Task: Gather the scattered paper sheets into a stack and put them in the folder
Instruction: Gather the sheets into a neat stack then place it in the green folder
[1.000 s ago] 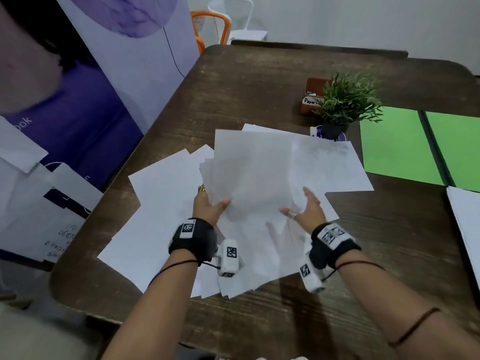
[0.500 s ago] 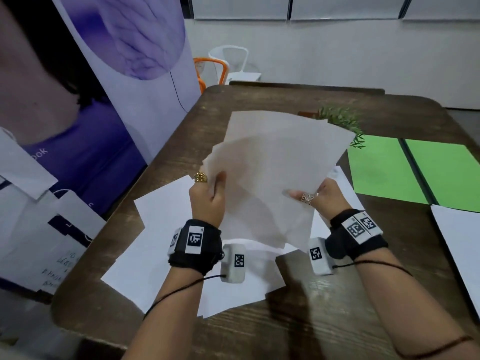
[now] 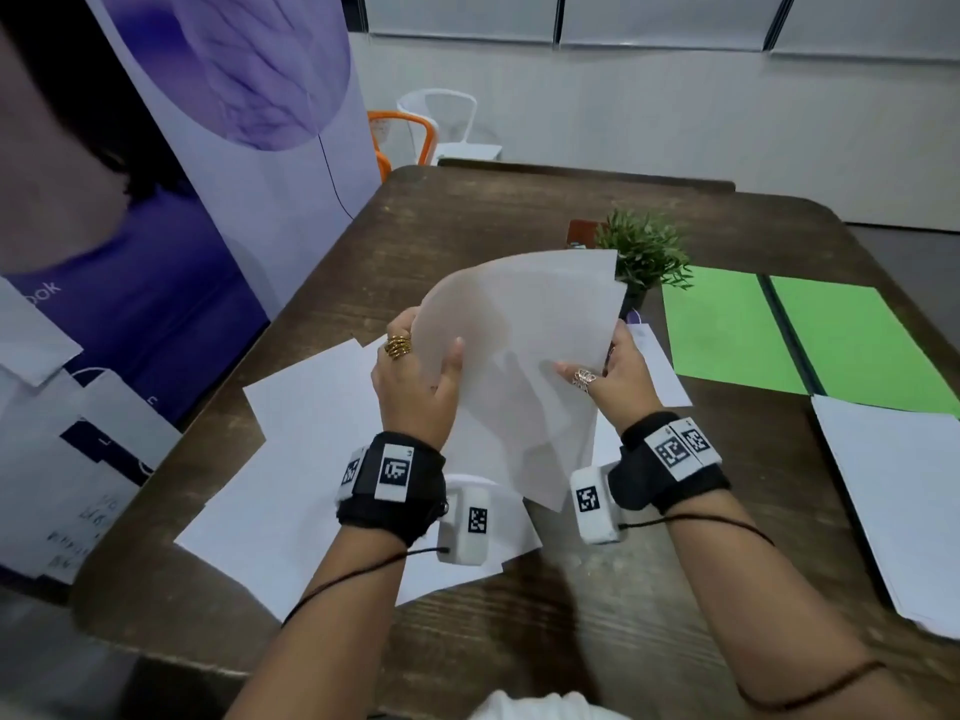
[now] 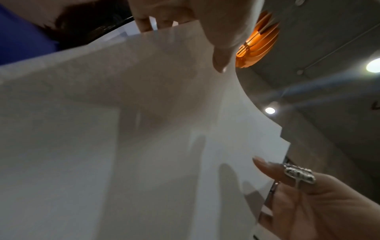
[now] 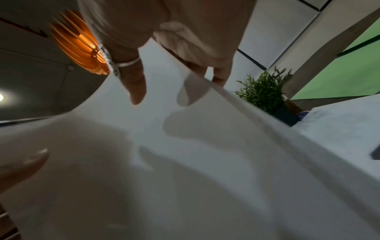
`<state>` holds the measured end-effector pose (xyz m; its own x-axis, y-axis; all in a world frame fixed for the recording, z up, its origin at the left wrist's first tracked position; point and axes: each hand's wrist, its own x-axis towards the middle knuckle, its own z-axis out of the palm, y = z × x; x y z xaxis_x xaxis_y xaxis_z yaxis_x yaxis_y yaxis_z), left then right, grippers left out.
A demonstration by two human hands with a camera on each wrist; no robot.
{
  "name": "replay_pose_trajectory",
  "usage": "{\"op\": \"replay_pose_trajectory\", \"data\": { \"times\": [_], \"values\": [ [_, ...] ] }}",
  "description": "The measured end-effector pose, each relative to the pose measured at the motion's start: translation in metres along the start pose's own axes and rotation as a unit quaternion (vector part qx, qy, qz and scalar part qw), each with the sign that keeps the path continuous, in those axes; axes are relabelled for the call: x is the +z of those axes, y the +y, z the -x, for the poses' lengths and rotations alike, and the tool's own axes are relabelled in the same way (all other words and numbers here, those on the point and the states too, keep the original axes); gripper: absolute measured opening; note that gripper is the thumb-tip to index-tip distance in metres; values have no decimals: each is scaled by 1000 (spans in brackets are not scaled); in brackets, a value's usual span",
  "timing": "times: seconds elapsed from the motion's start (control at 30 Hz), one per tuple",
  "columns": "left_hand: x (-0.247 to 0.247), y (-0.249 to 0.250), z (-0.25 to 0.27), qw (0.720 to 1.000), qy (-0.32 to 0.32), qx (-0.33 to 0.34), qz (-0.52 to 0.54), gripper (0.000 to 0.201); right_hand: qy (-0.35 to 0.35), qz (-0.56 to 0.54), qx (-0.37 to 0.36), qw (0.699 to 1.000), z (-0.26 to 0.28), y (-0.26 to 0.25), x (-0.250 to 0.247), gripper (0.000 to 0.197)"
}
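Both hands hold a bundle of white paper sheets point(image 3: 519, 366) upright above the table. My left hand point(image 3: 421, 376) grips its left edge, thumb in front and fingers behind. My right hand point(image 3: 608, 376) grips the right edge the same way. The bundle point(image 4: 144, 146) fills the left wrist view, and the same sheets point(image 5: 185, 162) fill the right wrist view. More loose sheets point(image 3: 311, 459) lie scattered on the table under my wrists. The open green folder point(image 3: 805, 335) lies flat at the right.
A small potted plant point(image 3: 644, 252) stands just behind the held bundle, with a brown box point(image 3: 582, 233) behind it. Another white paper stack point(image 3: 893, 501) lies at the right table edge. A purple banner point(image 3: 171, 226) stands left of the dark wooden table point(image 3: 519, 631).
The hands lifted a bunch of sheets off the table and turned them upright, drawing their edges closer together. The head view tilted upward.
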<state>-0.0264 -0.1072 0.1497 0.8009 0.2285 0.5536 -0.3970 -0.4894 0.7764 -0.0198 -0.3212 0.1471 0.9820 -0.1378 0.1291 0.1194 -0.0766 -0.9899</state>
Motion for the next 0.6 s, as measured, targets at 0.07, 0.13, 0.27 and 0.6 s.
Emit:
{"op": "replay_pose_trajectory", "data": {
  "times": [0.07, 0.13, 0.27, 0.6],
  "values": [
    [4, -15, 7, 999, -7, -49, -10, 35, -16, 32, 15, 999, 5, 10, -2, 47],
    [8, -22, 15, 996, -7, -86, -3, 30, -20, 68, 25, 997, 11, 19, -1, 48],
    [8, -7, 17, 999, 10, -48, 19, 27, 3, 25, 6, 1000, 9, 14, 1, 44],
    [2, -31, 36, 977, -5, -180, 113, 41, 3, -26, 63, 998, 24, 35, 6, 30]
  ]
}}
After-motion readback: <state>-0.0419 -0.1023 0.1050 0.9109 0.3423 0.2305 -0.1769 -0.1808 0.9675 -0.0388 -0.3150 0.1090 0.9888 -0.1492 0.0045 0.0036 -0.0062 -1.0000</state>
